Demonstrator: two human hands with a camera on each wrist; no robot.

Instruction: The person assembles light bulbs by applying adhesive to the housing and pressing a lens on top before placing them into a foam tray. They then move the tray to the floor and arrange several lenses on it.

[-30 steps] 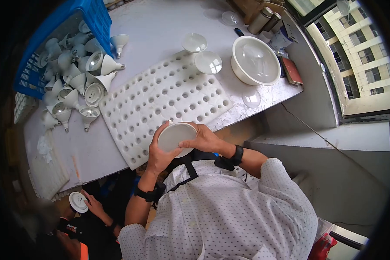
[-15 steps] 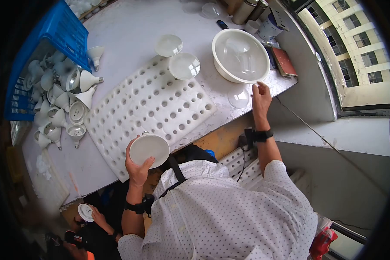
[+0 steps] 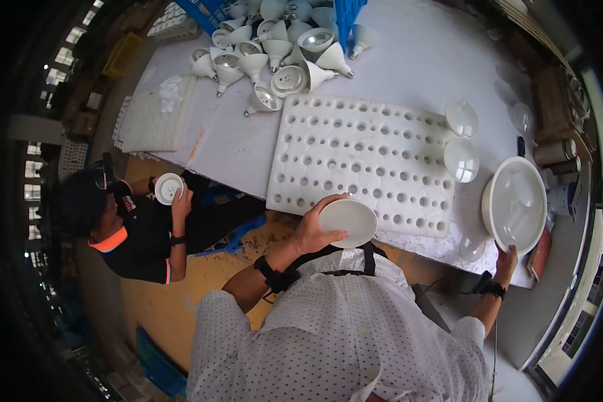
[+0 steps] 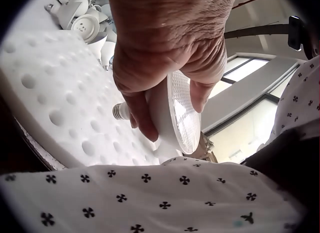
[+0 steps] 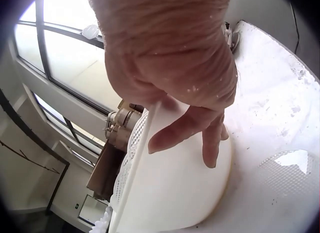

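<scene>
My left hand [image 3: 315, 229] grips a white reflector lamp [image 3: 350, 222], its wide face up in the head view. The left wrist view shows the thumb and fingers around the lamp's cone [image 4: 161, 112], with the ribbed lens [image 4: 185, 115] on one side and the screw base [image 4: 120, 111] on the other. At the table's right, my right hand [image 3: 506, 266] holds the near rim of a white basin [image 3: 489, 208] of clear covers. In the right wrist view, fingers lie along the basin's outer wall [image 5: 175, 183]; the thumb is hidden.
A perforated white foam board [image 3: 362, 164] lies mid-table, with two clear covers [image 3: 461, 161] at its right edge. Many lamps [image 3: 275, 50] lie around a blue crate [image 3: 350, 20]. Another person [image 3: 137, 228] holds a white disc at left. Bottles [image 3: 556, 153] stand beyond the basin.
My right hand has left the lamp and moved right to the basin's rim. My left hand still holds the lamp. The head view has turned left, bringing the other person fully in.
</scene>
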